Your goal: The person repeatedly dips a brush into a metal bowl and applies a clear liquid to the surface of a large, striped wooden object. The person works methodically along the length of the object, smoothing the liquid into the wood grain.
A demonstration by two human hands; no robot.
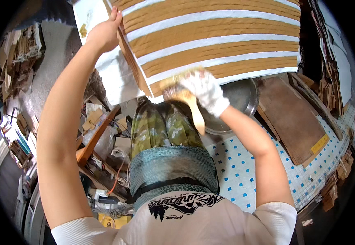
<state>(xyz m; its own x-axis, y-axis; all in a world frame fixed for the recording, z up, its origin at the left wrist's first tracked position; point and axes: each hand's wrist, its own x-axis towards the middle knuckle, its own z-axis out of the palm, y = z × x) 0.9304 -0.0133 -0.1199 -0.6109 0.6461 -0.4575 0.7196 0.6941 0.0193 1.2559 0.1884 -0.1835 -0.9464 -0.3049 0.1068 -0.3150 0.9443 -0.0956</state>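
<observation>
Person stands over a blue-and-white tiled floor (pixel 243 171), both arms raised toward the top of the frame. The task's thing, a big panel of brown strips with white bands (pixel 214 36), fills the upper centre and upper right, tilted up on edge. Left hand (pixel 104 32), bare, sits at upper left, gripping the panel's left edge, fingers curled over it and steadying it. Right hand (pixel 204 92), in a white glove, is at centre frame, right at the panel's lower edge, clenched around a wooden-handled brush (pixel 185 100); brush head presses against the bottom of the panel, handle points down toward the lower frame. So the panel lies between and above both hands, left one on its side edge, right one at its underside. Just below the panel, centre right, a round metal basin (pixel 236 104) rests on the floor, partly hidden by the gloved hand. Right of it lies a flat brown board (pixel 292 118). Left side of frame is cluttered with cardboard scraps and wood pieces (pixel 100 130). Camouflage trousers (pixel 161 126) show under the brush.
</observation>
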